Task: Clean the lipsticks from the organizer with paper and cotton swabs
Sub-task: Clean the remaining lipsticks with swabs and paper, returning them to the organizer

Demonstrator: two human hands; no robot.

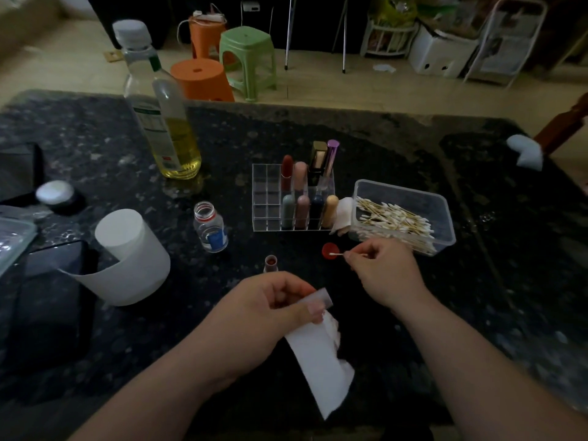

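My right grip (381, 268) pinches a cotton swab (337, 255), tip on the red cap (327, 249) just left, I guess to wet it. My left grip (264, 310) pinches paper (321, 361) for wiping; open lipstick (270, 263) stands on counter (477, 281) just beyond it.

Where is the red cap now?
Head view, right of centre: the red cap lies on the table before the organizer, at the tip of the swab the right hand holds.

The organizer (292, 198) stood on the worktop (477, 281) beyond the left hand (267, 308) — the swab box (404, 214) just beyond the right hand (381, 270), the paper roll (133, 256) off to the left hand's left.
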